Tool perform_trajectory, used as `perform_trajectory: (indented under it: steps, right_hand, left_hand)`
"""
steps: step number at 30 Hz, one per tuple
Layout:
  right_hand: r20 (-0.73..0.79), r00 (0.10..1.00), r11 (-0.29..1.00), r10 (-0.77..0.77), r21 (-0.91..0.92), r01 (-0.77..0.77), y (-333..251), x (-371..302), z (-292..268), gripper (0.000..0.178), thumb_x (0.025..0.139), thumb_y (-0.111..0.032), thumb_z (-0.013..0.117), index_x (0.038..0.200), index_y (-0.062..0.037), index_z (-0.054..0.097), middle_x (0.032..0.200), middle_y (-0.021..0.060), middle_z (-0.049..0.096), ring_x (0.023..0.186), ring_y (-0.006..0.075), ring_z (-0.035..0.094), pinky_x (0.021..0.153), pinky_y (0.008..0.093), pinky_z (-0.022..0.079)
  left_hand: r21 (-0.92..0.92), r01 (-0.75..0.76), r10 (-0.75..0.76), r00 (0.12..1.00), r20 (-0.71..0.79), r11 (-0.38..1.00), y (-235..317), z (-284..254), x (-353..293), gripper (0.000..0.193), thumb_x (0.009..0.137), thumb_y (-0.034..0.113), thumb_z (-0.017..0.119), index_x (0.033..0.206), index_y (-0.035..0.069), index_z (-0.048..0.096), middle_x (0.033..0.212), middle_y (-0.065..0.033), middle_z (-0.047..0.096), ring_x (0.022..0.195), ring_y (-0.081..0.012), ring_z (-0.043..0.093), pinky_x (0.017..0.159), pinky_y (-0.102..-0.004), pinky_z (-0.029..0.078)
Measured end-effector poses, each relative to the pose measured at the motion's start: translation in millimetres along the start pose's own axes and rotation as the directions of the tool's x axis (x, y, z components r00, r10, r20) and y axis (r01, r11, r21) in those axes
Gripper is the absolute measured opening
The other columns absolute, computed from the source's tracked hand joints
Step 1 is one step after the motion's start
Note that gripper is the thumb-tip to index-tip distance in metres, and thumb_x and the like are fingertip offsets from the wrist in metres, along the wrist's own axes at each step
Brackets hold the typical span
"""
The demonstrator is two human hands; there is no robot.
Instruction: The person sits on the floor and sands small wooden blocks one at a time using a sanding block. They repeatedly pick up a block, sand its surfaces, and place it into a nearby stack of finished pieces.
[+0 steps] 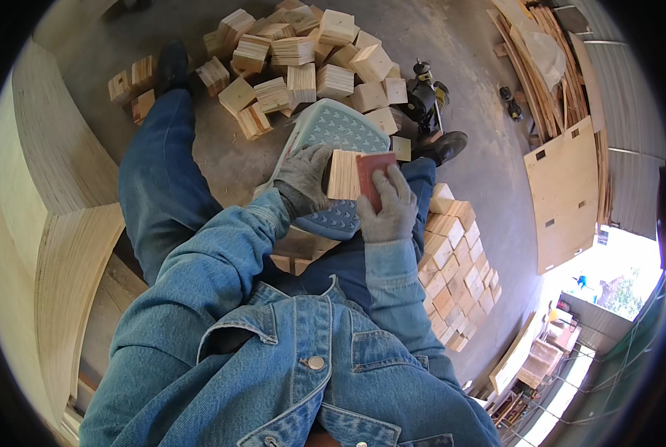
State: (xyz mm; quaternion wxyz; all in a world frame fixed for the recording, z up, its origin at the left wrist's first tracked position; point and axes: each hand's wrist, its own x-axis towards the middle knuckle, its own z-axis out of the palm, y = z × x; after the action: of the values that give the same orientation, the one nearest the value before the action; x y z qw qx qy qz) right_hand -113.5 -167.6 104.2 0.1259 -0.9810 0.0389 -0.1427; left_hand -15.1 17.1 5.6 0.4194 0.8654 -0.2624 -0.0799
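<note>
My gloved left hand (305, 179) is closed on the left side of a light wooden block (343, 176) with striped, layered edges. On the block's right side, my gloved right hand (391, 210) holds a flat reddish-brown sanding block (371, 175), which meets the wood. Part of the sanding block lies hidden under my fingers. Both hands are above a stool (333, 123) with a pale green patterned top, between my legs.
A loose heap of wooden blocks (292, 52) lies on the floor ahead. Stacked blocks (456, 276) stand to the right. A black-and-yellow power tool (426, 100) sits near my right shoe. Large plywood stacks (65, 134) rise at the left; boards (563, 197) lean at the right.
</note>
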Motion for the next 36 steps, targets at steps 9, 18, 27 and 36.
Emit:
perform_trajectory:
  steps: [9, 18, 27, 36]
  right_hand:
    - [-0.006, 0.995, 0.995, 0.097, 0.005, -0.097, 27.8, 59.1, 35.3, 0.057, 0.079, -0.029, 0.084, 0.134, -0.0177, 0.073, 0.152, 0.0141, 0.059, 0.131, 0.0404, 0.060, 0.111, 0.0502, 0.050]
    - [0.043, 0.994, 0.990, 0.099, 0.096, -0.102, 5.9, -28.1, -4.7, 0.061, 0.076, -0.022, 0.086, 0.135, -0.0114, 0.072, 0.150, 0.0201, 0.058, 0.129, 0.0409, 0.060, 0.109, 0.0509, 0.049]
    - [0.023, 0.997, 0.985, 0.080, 0.150, -0.083, 1.8, -51.5, -12.1, 0.062, 0.074, -0.020, 0.087, 0.134, -0.0117, 0.072, 0.149, 0.0194, 0.059, 0.128, 0.0410, 0.060, 0.111, 0.0502, 0.047]
    - [-0.081, 0.989, 0.937, 0.126, 0.336, -0.092, 41.0, 42.6, 41.2, 0.059, 0.077, -0.012, 0.088, 0.134, -0.0084, 0.071, 0.142, 0.0177, 0.065, 0.127, 0.0348, 0.065, 0.109, 0.0448, 0.052]
  left_hand:
    - [0.055, -0.013, 0.012, 1.000, 0.013, 0.998, -10.9, 13.6, 2.5, 0.115, 0.058, 0.049, 0.096, 0.154, 0.011, 0.043, 0.149, -0.0183, 0.053, 0.140, -0.0392, 0.050, 0.124, -0.0488, 0.036]
    - [-0.011, -0.027, 0.027, 0.999, -0.020, 1.000, -3.0, 2.2, 2.2, 0.108, 0.058, 0.044, 0.096, 0.149, 0.009, 0.048, 0.140, -0.0184, 0.058, 0.133, -0.0401, 0.055, 0.118, -0.0491, 0.043]
    - [-0.030, 0.071, -0.068, 0.993, 0.094, 0.997, -6.0, 4.8, 3.9, 0.110, 0.061, 0.047, 0.094, 0.153, 0.012, 0.044, 0.151, -0.0190, 0.052, 0.144, -0.0395, 0.048, 0.128, -0.0497, 0.030]
    - [0.046, -0.045, 0.045, 0.999, -0.014, 0.998, -1.0, 2.4, 0.4, 0.110, 0.059, 0.047, 0.096, 0.150, 0.009, 0.046, 0.145, -0.0194, 0.056, 0.135, -0.0410, 0.054, 0.118, -0.0493, 0.043]
